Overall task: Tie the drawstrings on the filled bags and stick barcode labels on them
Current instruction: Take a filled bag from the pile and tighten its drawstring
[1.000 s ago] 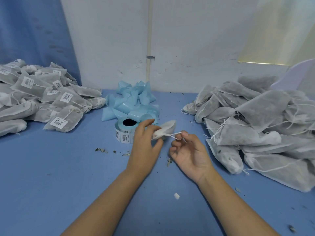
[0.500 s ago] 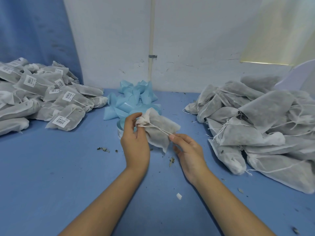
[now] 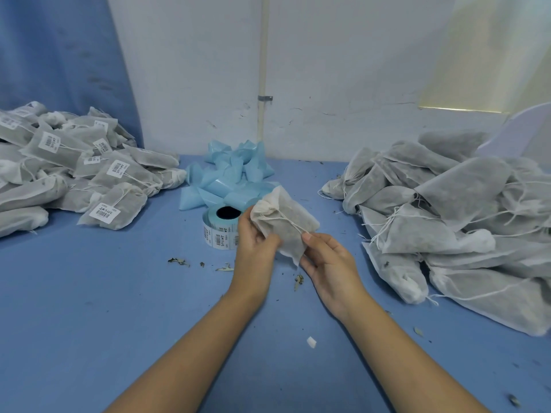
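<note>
A grey filled drawstring bag (image 3: 286, 222) is held above the blue table between both hands, its gathered neck pointing up and left. My left hand (image 3: 253, 245) grips the bag near the neck. My right hand (image 3: 328, 260) pinches the white drawstring at the bag's lower right side. A roll of barcode labels (image 3: 219, 229) on blue backing stands just left of my left hand.
A pile of labelled, tied bags (image 3: 74, 174) lies at the left. A bigger pile of unlabelled bags (image 3: 447, 222) with loose strings fills the right side. Crumpled blue backing strips (image 3: 232, 177) sit behind the roll. Leaf bits (image 3: 179, 261) dot the blue table (image 3: 119, 308).
The bag's neck was drawn shut, then the bag turned broadside and came up between the hands. My right hand moved from pulling the string to the bag's lower side.
</note>
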Demonstrator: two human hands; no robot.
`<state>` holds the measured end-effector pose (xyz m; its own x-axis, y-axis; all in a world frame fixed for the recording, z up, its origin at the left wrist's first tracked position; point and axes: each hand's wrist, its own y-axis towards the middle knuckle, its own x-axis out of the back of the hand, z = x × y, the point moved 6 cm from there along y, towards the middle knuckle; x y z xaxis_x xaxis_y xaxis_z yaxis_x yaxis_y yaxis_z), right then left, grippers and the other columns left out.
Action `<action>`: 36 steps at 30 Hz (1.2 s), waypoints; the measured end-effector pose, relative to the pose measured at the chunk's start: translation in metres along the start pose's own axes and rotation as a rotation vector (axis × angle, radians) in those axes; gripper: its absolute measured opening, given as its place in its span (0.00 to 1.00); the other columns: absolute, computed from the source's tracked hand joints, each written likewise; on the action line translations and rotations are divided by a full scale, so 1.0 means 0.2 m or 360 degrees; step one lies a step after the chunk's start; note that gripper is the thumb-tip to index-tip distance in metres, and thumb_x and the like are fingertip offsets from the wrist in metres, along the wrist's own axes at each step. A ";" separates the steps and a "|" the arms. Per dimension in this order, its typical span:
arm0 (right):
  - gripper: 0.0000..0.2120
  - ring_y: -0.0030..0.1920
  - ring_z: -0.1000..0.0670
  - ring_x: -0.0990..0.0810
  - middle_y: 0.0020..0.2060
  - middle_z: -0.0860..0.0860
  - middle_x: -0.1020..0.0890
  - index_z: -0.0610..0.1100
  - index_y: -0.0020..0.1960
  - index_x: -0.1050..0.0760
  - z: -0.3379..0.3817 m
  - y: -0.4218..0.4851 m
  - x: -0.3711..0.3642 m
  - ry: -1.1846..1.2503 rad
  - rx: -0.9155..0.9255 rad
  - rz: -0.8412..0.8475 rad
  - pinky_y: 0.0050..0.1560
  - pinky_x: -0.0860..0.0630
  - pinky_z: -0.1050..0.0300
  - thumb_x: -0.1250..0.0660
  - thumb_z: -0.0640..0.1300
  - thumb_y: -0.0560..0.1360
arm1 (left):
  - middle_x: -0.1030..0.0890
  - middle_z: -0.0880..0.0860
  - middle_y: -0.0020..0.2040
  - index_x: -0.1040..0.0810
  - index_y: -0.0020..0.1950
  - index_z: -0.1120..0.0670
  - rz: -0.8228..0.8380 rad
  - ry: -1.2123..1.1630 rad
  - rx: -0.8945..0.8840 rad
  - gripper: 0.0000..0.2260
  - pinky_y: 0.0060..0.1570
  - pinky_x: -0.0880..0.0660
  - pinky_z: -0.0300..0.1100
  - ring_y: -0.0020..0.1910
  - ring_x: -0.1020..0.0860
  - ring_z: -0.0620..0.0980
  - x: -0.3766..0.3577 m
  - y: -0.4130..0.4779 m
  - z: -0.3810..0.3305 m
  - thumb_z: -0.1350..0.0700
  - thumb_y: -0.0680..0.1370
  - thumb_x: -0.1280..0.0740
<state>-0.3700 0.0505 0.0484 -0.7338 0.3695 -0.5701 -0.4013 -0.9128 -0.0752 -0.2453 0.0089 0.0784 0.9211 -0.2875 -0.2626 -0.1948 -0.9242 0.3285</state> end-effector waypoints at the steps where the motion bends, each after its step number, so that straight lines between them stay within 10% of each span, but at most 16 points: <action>1: 0.05 0.45 0.48 0.17 0.42 0.43 0.17 0.40 0.40 0.25 0.00 0.00 0.00 -0.0007 0.0002 0.0009 0.56 0.21 0.52 0.32 0.33 0.74 | 0.23 0.48 0.57 0.33 0.65 0.54 0.0040 0.0072 0.0007 0.20 0.52 0.25 0.36 0.55 0.23 0.44 -0.01 -0.01 0.01 0.65 0.75 0.35; 11: 0.08 0.37 0.51 0.23 0.36 0.49 0.21 0.42 0.38 0.25 0.02 -0.02 -0.02 -0.0439 0.0309 -0.0016 0.39 0.25 0.61 0.35 0.36 0.76 | 0.21 0.46 0.52 0.29 0.56 0.49 -0.0303 0.0123 0.0048 0.11 0.48 0.24 0.34 0.47 0.21 0.37 0.07 0.03 -0.01 0.57 0.76 0.31; 15: 0.24 0.24 0.55 0.33 0.20 0.54 0.31 0.47 0.24 0.31 0.09 -0.07 0.00 -0.1251 0.0652 -0.0221 0.28 0.35 0.65 0.41 0.49 0.78 | 0.18 0.44 0.48 0.24 0.54 0.51 -0.0376 0.0004 0.0108 0.10 0.40 0.25 0.29 0.44 0.20 0.36 0.11 0.06 0.00 0.58 0.74 0.29; 19: 0.31 0.31 0.51 0.22 0.24 0.51 0.21 0.46 0.22 0.26 0.05 -0.08 -0.04 -0.2089 0.0526 -0.0143 0.43 0.26 0.55 0.46 0.55 0.80 | 0.18 0.46 0.45 0.24 0.54 0.54 -0.0428 -0.0070 0.0137 0.09 0.40 0.25 0.30 0.43 0.20 0.40 0.14 0.07 0.00 0.61 0.75 0.32; 21: 0.21 0.43 0.54 0.20 0.41 0.54 0.14 0.49 0.40 0.16 0.05 -0.08 -0.05 -0.1999 0.0640 -0.0135 0.49 0.27 0.63 0.45 0.52 0.80 | 0.19 0.46 0.45 0.24 0.53 0.55 -0.0471 -0.0109 0.0149 0.09 0.43 0.24 0.32 0.42 0.20 0.41 0.15 0.07 0.00 0.65 0.75 0.35; 24: 0.15 0.62 0.71 0.34 0.66 0.65 0.33 0.53 0.63 0.23 0.09 -0.08 -0.05 -0.1630 0.0792 -0.0103 0.53 0.42 0.84 0.42 0.48 0.80 | 0.23 0.41 0.33 0.27 0.39 0.54 -0.0487 0.0057 0.0091 0.12 0.35 0.30 0.30 0.35 0.27 0.41 0.19 0.07 -0.03 0.71 0.73 0.40; 30: 0.12 0.61 0.61 0.28 0.65 0.57 0.26 0.47 0.58 0.21 0.05 -0.05 -0.02 -0.1723 0.0640 -0.0089 0.57 0.37 0.72 0.41 0.43 0.79 | 0.28 0.49 0.35 0.31 0.34 0.58 -0.0238 0.0999 -0.0274 0.06 0.39 0.32 0.43 0.36 0.29 0.49 0.25 0.06 -0.07 0.61 0.66 0.47; 36: 0.11 0.50 0.59 0.27 0.51 0.57 0.23 0.44 0.56 0.21 0.04 -0.04 -0.01 -0.1814 0.0608 -0.0112 0.46 0.37 0.80 0.39 0.40 0.77 | 0.36 0.49 0.27 0.42 0.29 0.53 -0.0213 0.0955 0.0010 0.04 0.33 0.38 0.49 0.30 0.36 0.52 0.29 0.09 0.00 0.57 0.63 0.48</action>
<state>-0.3707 0.0579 0.0566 -0.6891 0.5336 0.4903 -0.4552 -0.8452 0.2800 -0.1947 -0.0249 0.0690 0.9664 0.0214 0.2561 -0.0645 -0.9444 0.3224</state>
